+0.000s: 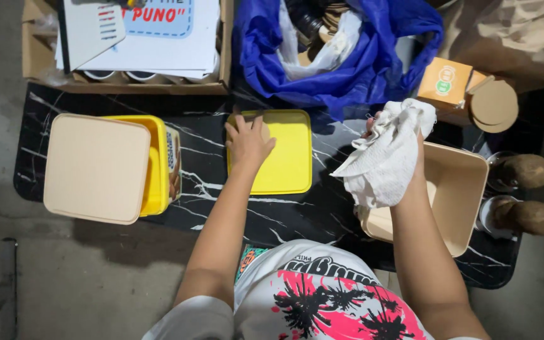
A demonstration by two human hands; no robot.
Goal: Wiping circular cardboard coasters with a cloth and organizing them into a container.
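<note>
The left hand (247,140) lies flat and open on the square yellow plastic lid (271,152); the right hand (410,148) grips a crumpled white cloth (382,160). The cloth could snag the beige square tub (458,189) off the black marbled table (284,217).

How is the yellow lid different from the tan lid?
The yellow lid lies flat on the black marble table; the tan lid sits on a yellow box. The left hand presses the yellow lid; no hand touches the tan lid. The tan lid looks larger. Both are squarish with rounded corners.
</note>
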